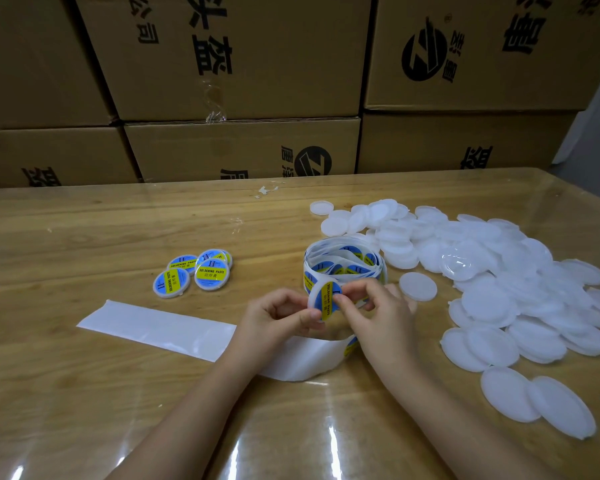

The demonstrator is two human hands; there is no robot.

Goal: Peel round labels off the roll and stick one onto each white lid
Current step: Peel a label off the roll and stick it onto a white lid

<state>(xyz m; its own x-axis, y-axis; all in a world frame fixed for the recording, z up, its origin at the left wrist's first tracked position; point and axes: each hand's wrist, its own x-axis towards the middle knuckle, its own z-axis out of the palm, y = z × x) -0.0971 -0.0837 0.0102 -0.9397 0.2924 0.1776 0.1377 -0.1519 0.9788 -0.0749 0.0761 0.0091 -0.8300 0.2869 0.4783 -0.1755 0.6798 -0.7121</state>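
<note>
My left hand (281, 315) pinches the edge of a white lid (316, 295) held upright above the table. My right hand (374, 306) pinches a blue and yellow round label (328, 296) against that lid's face. Just behind them stands the loose roll of labels (343, 263). Its bare white backing strip (160, 329) trails left across the table and passes under my wrists. Several labelled lids (193, 273) lie in a small group at the left. A large heap of plain white lids (492, 282) covers the right side, with one single lid (418, 286) lying beside the roll.
The wooden table (84, 237) has a glossy clear cover. Stacked cardboard boxes (239, 81) with black print form a wall along its far edge. A scrap of white paper (265, 190) lies near that edge.
</note>
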